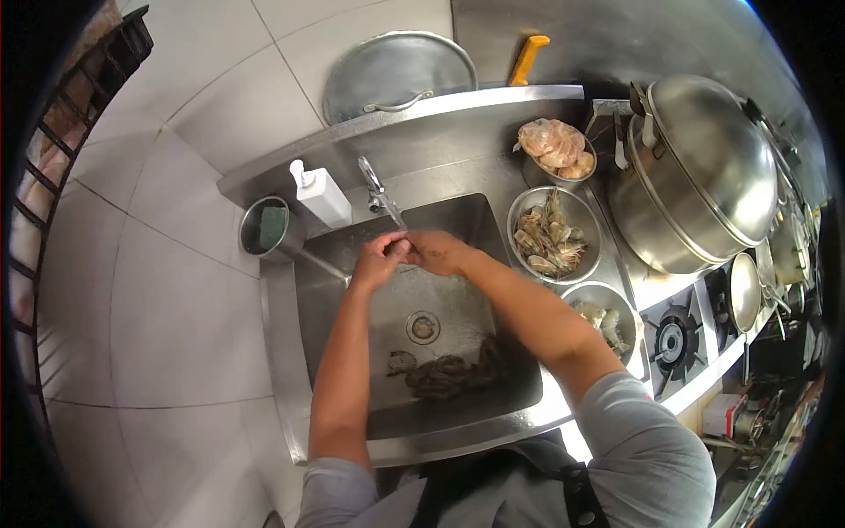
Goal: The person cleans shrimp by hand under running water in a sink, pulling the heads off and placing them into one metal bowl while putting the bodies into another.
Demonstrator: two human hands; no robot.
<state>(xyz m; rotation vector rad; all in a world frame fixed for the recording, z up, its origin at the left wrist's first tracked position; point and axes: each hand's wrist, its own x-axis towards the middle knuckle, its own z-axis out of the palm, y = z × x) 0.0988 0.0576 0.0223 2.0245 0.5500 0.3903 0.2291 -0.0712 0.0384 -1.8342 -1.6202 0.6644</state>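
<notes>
My left hand [377, 260] and my right hand [437, 253] meet under the running faucet [377, 189], over the upper part of the sink [339, 387]. The fingers of both are curled together; whatever lies between them is too small and hidden to name. Below, near the drain [422, 327], a dark heap of what look like raw shrimp [444, 377] rests on the sink floor. To the right stands a metal bowl of shrimp heads and shells [553, 236]. Partly behind my right forearm, another bowl holds pale, peeled-looking shrimp [607, 324].
A white pump bottle [324, 198] and a metal pot with a green scouring pad [273, 227] stand left of the faucet. Behind the bowls is a container with a plastic-wrapped bundle [554, 148]. A large steamer pot [695, 176] and a gas burner [673, 339] are at right.
</notes>
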